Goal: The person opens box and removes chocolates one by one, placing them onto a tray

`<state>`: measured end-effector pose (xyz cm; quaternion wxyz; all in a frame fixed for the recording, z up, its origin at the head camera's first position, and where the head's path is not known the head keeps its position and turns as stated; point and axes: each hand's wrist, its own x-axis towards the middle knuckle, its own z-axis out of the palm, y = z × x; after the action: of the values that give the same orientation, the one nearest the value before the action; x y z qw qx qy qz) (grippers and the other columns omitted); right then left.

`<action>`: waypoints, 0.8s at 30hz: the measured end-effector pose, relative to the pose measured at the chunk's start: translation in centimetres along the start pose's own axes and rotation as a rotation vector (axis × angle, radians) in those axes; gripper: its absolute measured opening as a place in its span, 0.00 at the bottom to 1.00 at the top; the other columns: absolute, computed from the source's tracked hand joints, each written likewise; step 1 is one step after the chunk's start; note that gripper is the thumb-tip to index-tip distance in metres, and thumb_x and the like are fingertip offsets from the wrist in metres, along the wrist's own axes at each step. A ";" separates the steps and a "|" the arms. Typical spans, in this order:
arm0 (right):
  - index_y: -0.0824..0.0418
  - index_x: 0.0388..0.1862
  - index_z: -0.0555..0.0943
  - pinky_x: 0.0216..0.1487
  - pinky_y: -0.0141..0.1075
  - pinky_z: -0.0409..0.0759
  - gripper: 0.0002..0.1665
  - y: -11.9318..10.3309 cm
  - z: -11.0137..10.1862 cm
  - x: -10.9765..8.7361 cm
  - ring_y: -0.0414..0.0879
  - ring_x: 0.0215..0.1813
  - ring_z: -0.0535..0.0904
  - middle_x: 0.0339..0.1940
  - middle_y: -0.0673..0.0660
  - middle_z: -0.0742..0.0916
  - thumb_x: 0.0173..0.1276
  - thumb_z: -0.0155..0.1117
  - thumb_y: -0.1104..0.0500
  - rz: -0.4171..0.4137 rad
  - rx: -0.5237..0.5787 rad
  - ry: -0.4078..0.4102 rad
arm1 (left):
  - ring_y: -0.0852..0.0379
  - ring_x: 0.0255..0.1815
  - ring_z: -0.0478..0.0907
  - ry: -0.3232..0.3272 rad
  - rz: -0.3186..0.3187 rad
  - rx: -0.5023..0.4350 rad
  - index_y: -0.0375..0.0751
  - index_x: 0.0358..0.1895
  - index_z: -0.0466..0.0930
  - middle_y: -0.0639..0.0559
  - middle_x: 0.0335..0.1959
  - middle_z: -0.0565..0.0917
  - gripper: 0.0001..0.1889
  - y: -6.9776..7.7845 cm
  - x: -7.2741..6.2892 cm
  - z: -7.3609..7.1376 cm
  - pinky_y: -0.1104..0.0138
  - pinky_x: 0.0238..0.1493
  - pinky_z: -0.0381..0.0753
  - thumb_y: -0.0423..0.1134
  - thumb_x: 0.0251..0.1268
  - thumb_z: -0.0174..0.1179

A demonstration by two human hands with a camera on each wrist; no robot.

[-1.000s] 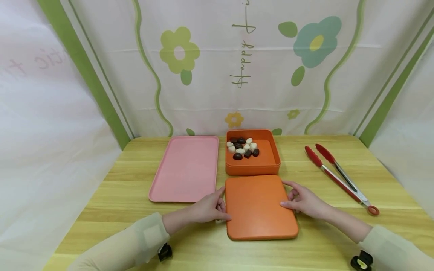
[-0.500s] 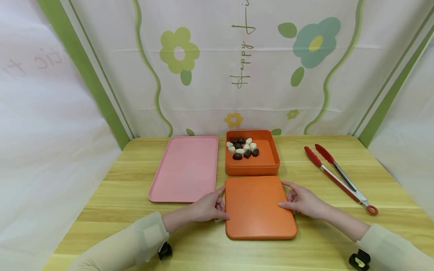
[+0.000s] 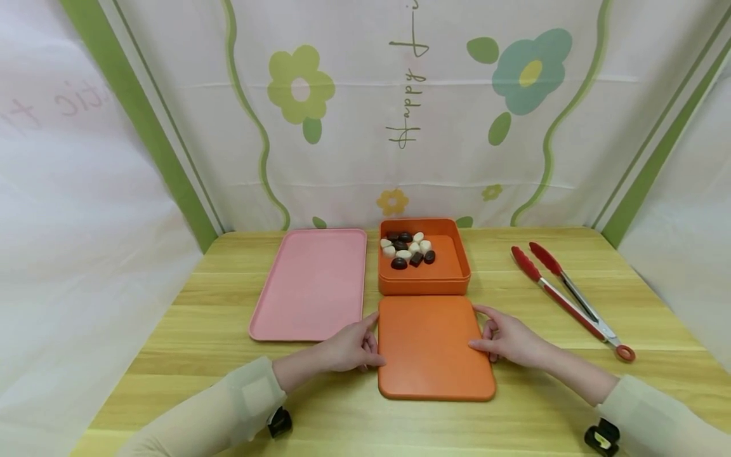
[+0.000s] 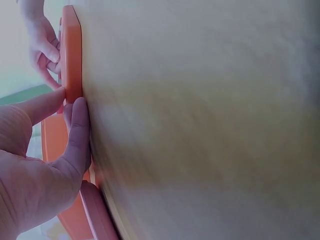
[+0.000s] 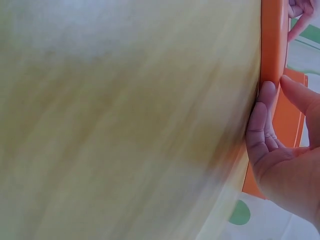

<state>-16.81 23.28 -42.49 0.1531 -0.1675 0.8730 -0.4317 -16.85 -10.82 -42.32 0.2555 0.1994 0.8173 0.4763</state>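
A flat orange lid lies low at the table, just in front of a square orange box. My left hand holds the lid's left edge; in the left wrist view its thumb is at the upper edge and its fingers at the lower. On the opposite side my right hand grips the right edge between thumb and fingers, as the right wrist view also shows. Inside the open box sit several dark chocolates and white chocolates, bunched toward the left.
A pink tray lies left of the box, its near right corner close to my left hand. Red-tipped tongs lie spread on the right. A printed curtain hangs behind the wooden table.
The lid has turned slightly, and its near edge has shifted a little away from me and leftward. Both hands keep their hold on it. The box, tray and tongs stay in place.
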 end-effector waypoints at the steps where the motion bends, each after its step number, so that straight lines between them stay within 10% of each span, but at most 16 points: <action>1: 0.78 0.72 0.52 0.23 0.33 0.74 0.50 -0.1 0.0 -0.1 0.47 0.21 0.77 0.24 0.54 0.78 0.64 0.70 0.57 -0.002 0.006 0.002 | 0.58 0.23 0.74 0.000 -0.001 0.004 0.29 0.76 0.39 0.50 0.26 0.77 0.51 0.1 0.0 0.0 0.64 0.25 0.80 0.27 0.57 0.69; 17: 0.76 0.73 0.51 0.25 0.36 0.76 0.49 -0.3 -1.2 -0.8 0.49 0.27 0.79 0.33 0.57 0.80 0.66 0.68 0.57 -0.039 0.067 0.013 | 0.52 0.27 0.80 -0.022 0.017 -0.046 0.36 0.77 0.44 0.48 0.32 0.79 0.47 -0.3 -0.4 -0.7 0.63 0.29 0.81 0.37 0.63 0.67; 24: 0.77 0.71 0.55 0.34 0.36 0.79 0.45 -0.9 -2.6 -0.8 0.46 0.34 0.81 0.37 0.56 0.81 0.67 0.68 0.58 -0.117 -0.006 0.047 | 0.54 0.35 0.78 -0.006 0.072 0.068 0.41 0.76 0.52 0.51 0.39 0.79 0.40 0.3 -0.5 -2.4 0.64 0.35 0.79 0.43 0.67 0.63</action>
<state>-16.99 24.88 -40.15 0.1065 -0.2085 0.8664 -0.4412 -17.87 -12.61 -40.89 0.2335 0.2388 0.8247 0.4565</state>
